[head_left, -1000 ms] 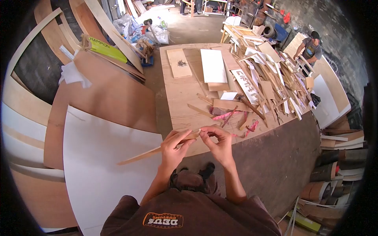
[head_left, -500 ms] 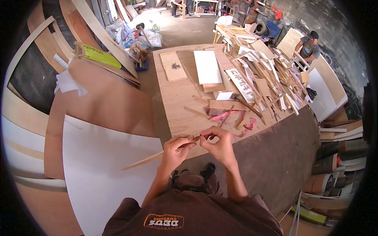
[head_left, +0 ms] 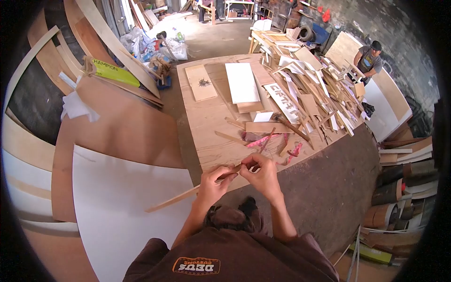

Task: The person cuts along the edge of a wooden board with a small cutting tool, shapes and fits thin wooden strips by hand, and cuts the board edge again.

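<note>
A long thin wooden strip (head_left: 171, 202) runs from the lower left up through my left hand (head_left: 213, 185), whose fingers are wrapped round it near its upper end. My right hand (head_left: 264, 175) is closed in a pinch at that end, its thumb and fingertips close to the left fingertips. What the pinch holds is too small to make out. Both hands are above the near edge of a plywood table (head_left: 199, 124). Just beyond them lie pink ribbon-like pieces (head_left: 294, 151) and a short wooden board (head_left: 268, 127).
Offcuts (head_left: 312, 77) are heaped on the table's right side. A white-topped panel (head_left: 242, 80) and a small board bearing a dark pile (head_left: 199, 91) lie farther back. A large white sheet (head_left: 127, 211) stands at my left. Another person (head_left: 369, 61) works at the far right.
The view has shifted slightly. Both hands stay together at the strip's end, and the strip's far end sits a little lower in view. The right fingers have moved slightly.
</note>
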Demonstrator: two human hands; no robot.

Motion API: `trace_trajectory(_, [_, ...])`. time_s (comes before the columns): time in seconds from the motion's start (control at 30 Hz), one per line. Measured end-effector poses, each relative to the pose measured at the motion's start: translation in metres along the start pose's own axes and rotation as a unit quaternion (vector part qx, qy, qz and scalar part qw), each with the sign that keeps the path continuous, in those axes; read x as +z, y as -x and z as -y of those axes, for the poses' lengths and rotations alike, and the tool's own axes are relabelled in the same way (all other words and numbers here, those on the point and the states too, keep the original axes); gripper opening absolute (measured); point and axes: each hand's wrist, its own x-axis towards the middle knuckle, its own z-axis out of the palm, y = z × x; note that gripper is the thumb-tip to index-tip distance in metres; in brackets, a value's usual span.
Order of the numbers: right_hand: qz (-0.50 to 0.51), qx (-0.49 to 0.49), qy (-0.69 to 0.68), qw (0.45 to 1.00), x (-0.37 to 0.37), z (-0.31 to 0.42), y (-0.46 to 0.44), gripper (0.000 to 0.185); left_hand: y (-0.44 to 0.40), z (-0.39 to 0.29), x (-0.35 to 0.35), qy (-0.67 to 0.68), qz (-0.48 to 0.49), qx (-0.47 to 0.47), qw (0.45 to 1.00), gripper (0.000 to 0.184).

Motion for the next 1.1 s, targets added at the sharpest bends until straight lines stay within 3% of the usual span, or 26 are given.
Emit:
trace_trajectory(0.37, [0.006, 0.106, 0.067, 0.992, -0.020, -0.052, -0.009, 0.018, -0.015, 0.035, 0.038, -0.033, 0.050, -0.005, 0.998, 0.020])
trace_trajectory(0.43, [-0.002, 0.080, 0.093, 0.992, -0.024, -0.071, -0.020, 0.014, -0.024, 0.045, 0.050, -0.012, 0.050, -0.057, 0.997, 0.020])
trace_trajectory(0.53, [0.010, 0.117, 0.129, 0.985, -0.027, -0.102, -0.042, 0.018, -0.041, 0.063, 0.068, -0.045, 0.069, -0.089, 0.993, 0.020])
trace_trajectory(0.73, [-0.015, 0.148, 0.060, 0.987, -0.026, -0.204, -0.099, 0.015, -0.087, 0.141, 0.111, -0.103, 0.024, -0.169, 0.980, 0.019])
trace_trajectory(0.77, [-0.019, 0.189, 0.071, 0.979, -0.028, -0.226, -0.107, 0.015, -0.095, 0.153, 0.118, -0.065, -0.001, -0.186, 0.980, 0.018])
trace_trajectory(0.87, [-0.029, 0.231, 0.093, 0.968, -0.019, -0.327, -0.118, 0.020, -0.114, 0.186, 0.122, -0.114, 0.028, -0.229, 0.966, 0.018])
trace_trajectory(0.97, [-0.030, 0.269, 0.217, 0.938, -0.002, -0.401, -0.113, 0.026, -0.125, 0.201, 0.137, -0.147, 0.002, -0.247, 0.958, 0.017])
trace_trajectory(1.1, [-0.061, 0.319, 0.280, 0.903, 0.005, -0.426, -0.128, 0.027, -0.123, 0.239, 0.157, -0.154, 0.007, -0.298, 0.942, 0.016])
